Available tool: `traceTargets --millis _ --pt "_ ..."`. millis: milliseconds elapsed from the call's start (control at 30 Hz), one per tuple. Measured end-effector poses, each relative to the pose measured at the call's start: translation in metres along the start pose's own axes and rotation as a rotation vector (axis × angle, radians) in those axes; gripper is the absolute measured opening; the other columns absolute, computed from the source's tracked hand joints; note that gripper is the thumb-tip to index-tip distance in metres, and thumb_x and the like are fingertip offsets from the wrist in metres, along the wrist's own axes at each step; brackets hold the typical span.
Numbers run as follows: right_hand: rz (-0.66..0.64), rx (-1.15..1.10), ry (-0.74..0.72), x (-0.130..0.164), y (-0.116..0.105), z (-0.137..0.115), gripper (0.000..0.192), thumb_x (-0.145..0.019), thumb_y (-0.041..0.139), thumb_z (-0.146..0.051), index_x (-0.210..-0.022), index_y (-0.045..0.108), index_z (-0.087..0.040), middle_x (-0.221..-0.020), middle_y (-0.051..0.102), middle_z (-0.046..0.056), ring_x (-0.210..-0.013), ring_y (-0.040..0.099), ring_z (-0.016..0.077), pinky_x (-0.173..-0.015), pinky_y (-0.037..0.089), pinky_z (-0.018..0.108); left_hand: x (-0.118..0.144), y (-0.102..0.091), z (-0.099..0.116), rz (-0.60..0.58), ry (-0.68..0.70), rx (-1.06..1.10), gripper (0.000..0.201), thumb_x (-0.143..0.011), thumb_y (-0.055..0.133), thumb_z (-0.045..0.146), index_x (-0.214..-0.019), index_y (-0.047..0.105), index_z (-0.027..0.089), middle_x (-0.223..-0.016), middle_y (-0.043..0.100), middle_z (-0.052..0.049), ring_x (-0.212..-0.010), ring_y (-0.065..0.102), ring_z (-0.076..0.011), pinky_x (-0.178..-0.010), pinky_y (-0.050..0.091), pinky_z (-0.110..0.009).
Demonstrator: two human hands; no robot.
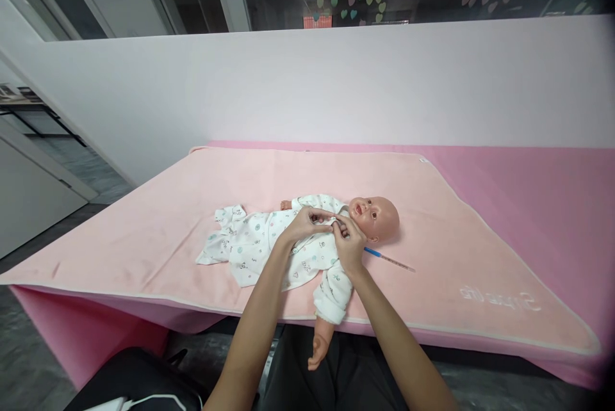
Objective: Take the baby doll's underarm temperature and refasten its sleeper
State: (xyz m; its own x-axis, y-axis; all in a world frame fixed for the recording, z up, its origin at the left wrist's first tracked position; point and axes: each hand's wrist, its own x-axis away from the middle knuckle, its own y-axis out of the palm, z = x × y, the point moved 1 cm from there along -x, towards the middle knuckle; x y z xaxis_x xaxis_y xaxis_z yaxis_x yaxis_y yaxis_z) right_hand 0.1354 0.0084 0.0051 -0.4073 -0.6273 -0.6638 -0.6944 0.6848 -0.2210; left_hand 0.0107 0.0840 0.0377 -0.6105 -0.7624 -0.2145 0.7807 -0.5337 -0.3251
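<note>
Collar (331, 221) of doll (375, 219) partly hidden under hands; blanket lettering (497, 299) at 4 o'clock too blurred to read; dark bag (134, 376) cut off at 7 o'clock.

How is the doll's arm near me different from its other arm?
The near doll arm sticks out over the table edge, its bare hand hanging down. The far doll arm lies on the pink blanket, with only a bit of hand showing. Both wear the white printed sleeves of the baby suit.
</note>
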Motion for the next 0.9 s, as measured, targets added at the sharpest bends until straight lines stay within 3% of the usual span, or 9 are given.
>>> traceTargets --millis 200,300,400,700,900 --pt "-0.022 -0.013 -0.036 0.0007 0.0006 0.0012 0.024 -0.086 0.048 -0.028 -0.097 0.068 -0.019 -0.089 0.070 0.008 -0.077 0.063 0.0177 -0.072 0.051 0.030 0.0017 0.0024 -0.0043 0.056 0.005 0.010 0.036 -0.068 0.069 0.032 -0.098 0.070 0.012 -0.074 0.068 -0.006 -0.067 0.055 -0.0134 -0.061 0.042 -0.023" --pt "-0.051 -0.010 -0.051 0.0006 0.0011 0.0012 0.026 -0.087 0.046 -0.028 -0.099 0.068 -0.019 -0.091 0.070 0.008 -0.077 0.064 0.0181 -0.072 0.052 0.032 0.0020 0.0046 -0.0054 0.131 -0.019 0.040 0.032 -0.069 0.067 0.030 -0.094 0.071 0.011 -0.084 0.070 -0.009 -0.074 0.060 -0.0170 -0.066 0.045 -0.025" --pt "-0.075 0.007 -0.057 0.0002 0.0013 0.0015 0.028 -0.087 0.045 -0.027 -0.100 0.067 -0.019 -0.090 0.070 0.008 -0.073 0.063 0.0174 -0.071 0.051 0.032 0.0022 0.0060 -0.0055 0.173 -0.033 0.069 0.036 -0.068 0.067 0.025 -0.100 0.069 0.011 -0.081 0.070 -0.008 -0.071 0.061 -0.0153 -0.065 0.045 -0.023" --pt "-0.132 0.092 -0.050 -0.0004 0.0028 0.0017 0.028 -0.086 0.044 -0.025 -0.101 0.066 -0.016 -0.083 0.068 0.007 -0.057 0.053 0.0134 -0.063 0.047 0.028 0.0019 0.0049 -0.0047 0.130 0.008 0.176 0.042 -0.068 0.069 0.028 -0.106 0.062 0.011 -0.072 0.067 -0.005 -0.068 0.060 -0.0126 -0.066 0.044 -0.022" --pt "-0.116 0.038 -0.060 0.0017 0.0016 0.0010 0.028 -0.089 0.041 -0.024 -0.101 0.064 -0.017 -0.090 0.066 0.008 -0.075 0.059 0.0160 -0.072 0.047 0.028 0.0025 0.0065 -0.0029 0.139 -0.003 0.126 0.040 -0.069 0.070 0.032 -0.103 0.063 0.012 -0.074 0.068 -0.006 -0.070 0.060 -0.0133 -0.068 0.044 -0.023"
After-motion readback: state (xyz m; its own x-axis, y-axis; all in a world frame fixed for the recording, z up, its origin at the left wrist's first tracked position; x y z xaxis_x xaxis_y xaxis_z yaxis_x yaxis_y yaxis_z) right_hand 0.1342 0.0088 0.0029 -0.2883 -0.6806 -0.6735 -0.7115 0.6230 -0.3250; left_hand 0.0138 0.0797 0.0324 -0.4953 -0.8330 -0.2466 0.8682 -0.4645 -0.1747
